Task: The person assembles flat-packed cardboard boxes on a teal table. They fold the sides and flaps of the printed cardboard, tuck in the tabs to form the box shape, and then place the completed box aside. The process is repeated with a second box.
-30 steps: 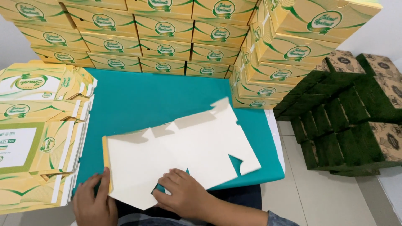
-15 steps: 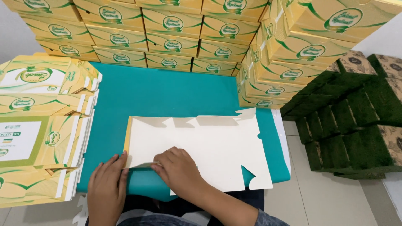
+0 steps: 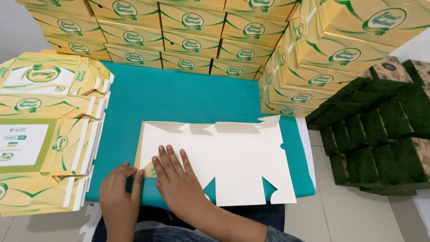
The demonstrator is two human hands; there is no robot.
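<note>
A flat, unfolded cardboard box blank point(image 3: 233, 157) lies white side up on the teal table point(image 3: 179, 98). My right hand point(image 3: 177, 183) presses flat on its left part, fingers spread beside a folded-up yellow corner flap point(image 3: 152, 168). My left hand point(image 3: 118, 197) rests at the table's front edge, its fingertips touching that same folded corner.
Assembled yellow-and-green boxes point(image 3: 188, 40) are stacked along the back and right point(image 3: 322, 58) of the table. Piles of flat yellow blanks point(image 3: 40, 130) sit at the left. Dark green boxes point(image 3: 380, 134) stand on the floor to the right.
The blank has been turned and laid square on the table. Its left corner flap has been folded up, showing its yellow side. Both hands have moved onto that corner.
</note>
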